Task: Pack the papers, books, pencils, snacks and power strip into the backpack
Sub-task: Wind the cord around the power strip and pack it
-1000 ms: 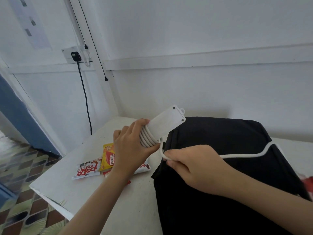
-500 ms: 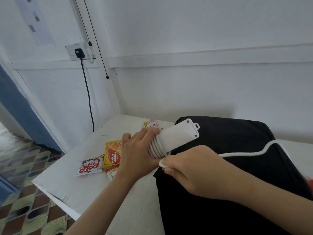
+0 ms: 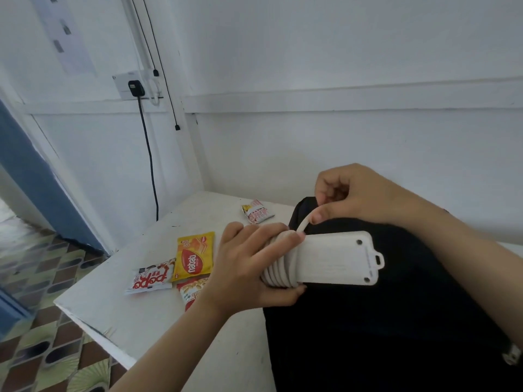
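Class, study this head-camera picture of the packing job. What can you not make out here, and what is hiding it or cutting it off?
- Power strip socket face: turned away; left hand covers the cable coils' end.
- Cable tip: hidden inside right hand.
- Backpack opening: not visible; bottom and right edges cut it.
- Red-and-white snack packet: left wrist covers it, label unreadable.
- Papers, books, pencils: not seen.

There are 4 snack packets on the table (image 3: 119, 312): 1 yellow packet (image 3: 194, 256), 1 white and red packet (image 3: 151, 277), 1 packet (image 3: 191, 292) partly hidden under the left hand (image 3: 246, 267), and 1 small packet (image 3: 257, 212) farther back. There is 1 white power strip (image 3: 332, 260) with about 5 turns of its cord (image 3: 276, 271) wound around it, and 1 black backpack (image 3: 382, 321). 2 hands show, the left one and the right hand (image 3: 356, 196).
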A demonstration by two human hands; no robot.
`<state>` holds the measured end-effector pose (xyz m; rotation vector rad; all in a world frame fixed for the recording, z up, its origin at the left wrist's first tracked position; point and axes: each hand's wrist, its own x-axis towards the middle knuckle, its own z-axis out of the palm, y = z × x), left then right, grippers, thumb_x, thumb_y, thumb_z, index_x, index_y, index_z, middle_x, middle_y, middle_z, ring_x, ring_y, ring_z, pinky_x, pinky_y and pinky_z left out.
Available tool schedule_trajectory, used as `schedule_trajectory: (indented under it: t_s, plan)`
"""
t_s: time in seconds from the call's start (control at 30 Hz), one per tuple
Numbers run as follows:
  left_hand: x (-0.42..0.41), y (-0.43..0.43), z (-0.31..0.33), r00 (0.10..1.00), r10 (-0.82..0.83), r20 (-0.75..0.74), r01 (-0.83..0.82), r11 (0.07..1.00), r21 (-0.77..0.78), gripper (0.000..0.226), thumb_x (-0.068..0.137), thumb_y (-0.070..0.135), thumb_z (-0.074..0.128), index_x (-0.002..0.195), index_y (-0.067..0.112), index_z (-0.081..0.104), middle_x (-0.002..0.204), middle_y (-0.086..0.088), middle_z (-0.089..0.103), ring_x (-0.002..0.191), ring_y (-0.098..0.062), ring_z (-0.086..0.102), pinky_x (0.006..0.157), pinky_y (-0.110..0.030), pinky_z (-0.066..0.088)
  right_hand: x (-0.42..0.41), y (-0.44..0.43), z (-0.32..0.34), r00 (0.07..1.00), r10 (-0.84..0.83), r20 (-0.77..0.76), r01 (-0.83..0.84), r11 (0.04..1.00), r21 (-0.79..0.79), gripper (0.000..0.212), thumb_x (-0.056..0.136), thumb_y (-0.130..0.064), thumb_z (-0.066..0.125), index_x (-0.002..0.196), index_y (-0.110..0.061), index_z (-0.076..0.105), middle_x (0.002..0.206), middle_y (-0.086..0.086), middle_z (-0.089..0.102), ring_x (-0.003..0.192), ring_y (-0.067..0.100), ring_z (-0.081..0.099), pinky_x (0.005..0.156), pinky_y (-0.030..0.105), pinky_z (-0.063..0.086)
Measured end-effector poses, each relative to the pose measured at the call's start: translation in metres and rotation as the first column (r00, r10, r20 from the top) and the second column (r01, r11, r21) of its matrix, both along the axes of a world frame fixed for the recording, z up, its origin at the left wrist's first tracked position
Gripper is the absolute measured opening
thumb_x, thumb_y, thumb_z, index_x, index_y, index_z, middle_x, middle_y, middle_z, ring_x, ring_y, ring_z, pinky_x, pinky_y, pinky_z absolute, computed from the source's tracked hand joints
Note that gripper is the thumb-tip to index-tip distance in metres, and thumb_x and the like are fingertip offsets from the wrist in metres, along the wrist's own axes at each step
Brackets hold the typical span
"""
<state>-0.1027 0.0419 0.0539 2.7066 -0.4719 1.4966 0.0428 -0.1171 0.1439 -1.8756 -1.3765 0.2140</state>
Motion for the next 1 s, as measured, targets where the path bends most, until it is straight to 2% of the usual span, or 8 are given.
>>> schedule_trajectory:
  t_s: [0.13, 0.27, 0.4, 0.5, 0.57, 0.7, 0.77, 1.0]
  plan:
    - [0.003, -0.003, 0.003, 1.000, -0.017, 0.004, 0.017, 0.999, -0.052, 0.064, 0.064, 0.057, 0.070, 0.111, 0.017, 0.051, 0.105, -0.004, 0.067, 0.092, -0.016, 0.062, 0.074, -0.035, 0.037, -0.002, 0.004, -0.025, 0.997, -0.072, 0.011, 0.071, 0.994, 0.083, 0.034, 0.070, -0.042, 0.071, 0.072, -0.009, 0.071, 0.060, 0.007, 0.060, 0.055, 0.017, 0.049, 0.056, 0.027, 0.039]
    - [0.002, 0.000, 0.004, 1.000, 0.016, -0.014, -0.018, 0.976, -0.217, 0.063, 0.062, 0.054, 0.070, 0.108, 0.017, 0.049, 0.106, -0.001, 0.067, 0.094, -0.011, 0.060, 0.077, -0.033, 0.037, -0.005, -0.006, -0.050, 0.946, -0.199, 0.257, 0.213, 0.977, -0.027, 0.038, 0.087, -0.015, 0.061, 0.124, -0.023, 0.059, 0.098, -0.009, 0.064, 0.093, 0.013, 0.059, 0.081, 0.021, 0.045]
    - [0.001, 0.005, 0.006, 0.993, 0.113, -0.042, -0.120, 0.938, -0.326, 0.060, 0.063, 0.053, 0.067, 0.109, 0.021, 0.048, 0.102, 0.009, 0.063, 0.088, 0.003, 0.053, 0.081, -0.024, 0.033, -0.006, -0.017, -0.076, 0.780, -0.335, 0.529, 0.398, 0.917, -0.006, 0.024, 0.091, -0.012, 0.051, 0.114, -0.007, 0.059, 0.072, -0.001, 0.049, 0.060, 0.019, 0.051, 0.051, 0.030, 0.039]
    - [0.004, 0.005, 0.009, 0.984, 0.173, -0.033, -0.170, 0.885, -0.434, 0.058, 0.063, 0.054, 0.064, 0.110, 0.023, 0.047, 0.099, 0.028, 0.049, 0.092, 0.019, 0.042, 0.080, -0.015, 0.031, -0.006, -0.022, -0.085, 0.666, -0.349, 0.659, 0.514, 0.855, -0.067, 0.054, 0.098, -0.031, 0.032, 0.147, -0.034, 0.010, 0.071, -0.002, 0.049, 0.055, 0.013, 0.045, 0.045, 0.023, 0.031]
    - [0.007, 0.005, 0.008, 0.978, 0.205, -0.044, -0.200, 0.854, -0.481, 0.057, 0.063, 0.055, 0.062, 0.110, 0.026, 0.046, 0.096, 0.032, 0.045, 0.092, 0.021, 0.042, 0.078, -0.016, 0.033, -0.009, -0.027, -0.085, 0.608, -0.341, 0.717, 0.559, 0.825, -0.081, 0.060, 0.100, -0.037, 0.028, 0.141, -0.046, -0.015, 0.066, -0.005, 0.046, 0.049, 0.008, 0.041, 0.041, 0.021, 0.026]
    - [0.013, 0.007, 0.004, 0.949, 0.301, -0.095, -0.306, 0.802, -0.514, 0.061, 0.065, 0.063, 0.061, 0.113, 0.031, 0.042, 0.094, 0.023, 0.047, 0.078, 0.005, 0.048, 0.075, -0.023, 0.035, -0.015, -0.028, -0.076, 0.618, -0.320, 0.719, 0.480, 0.877, -0.023, 0.045, 0.084, -0.024, 0.067, 0.128, -0.024, 0.058, 0.049, -0.008, 0.034, 0.034, 0.004, 0.012, 0.038, 0.015, 0.001]
    - [0.015, 0.010, 0.004, 0.928, 0.354, -0.117, -0.364, 0.790, -0.494, 0.063, 0.065, 0.066, 0.060, 0.113, 0.031, 0.042, 0.094, 0.020, 0.049, 0.077, -0.003, 0.049, 0.076, -0.027, 0.032, -0.018, -0.031, -0.074, 0.611, -0.299, 0.733, 0.414, 0.910, 0.026, 0.028, 0.089, -0.025, 0.057, 0.114, -0.019, 0.067, 0.049, -0.008, 0.039, 0.032, 0.009, 0.023, 0.039, 0.014, 0.002]
    - [0.014, 0.014, 0.002, 0.895, 0.414, -0.168, -0.445, 0.795, -0.412, 0.066, 0.068, 0.069, 0.056, 0.118, 0.028, 0.047, 0.100, 0.008, 0.064, 0.080, -0.005, 0.049, 0.077, -0.030, 0.030, -0.038, -0.029, -0.056, 0.671, -0.209, 0.711, 0.299, 0.954, -0.002, 0.035, 0.088, -0.031, 0.036, 0.087, -0.020, 0.068, 0.050, -0.008, 0.049, 0.036, 0.011, 0.042, 0.040, 0.014, 0.010]
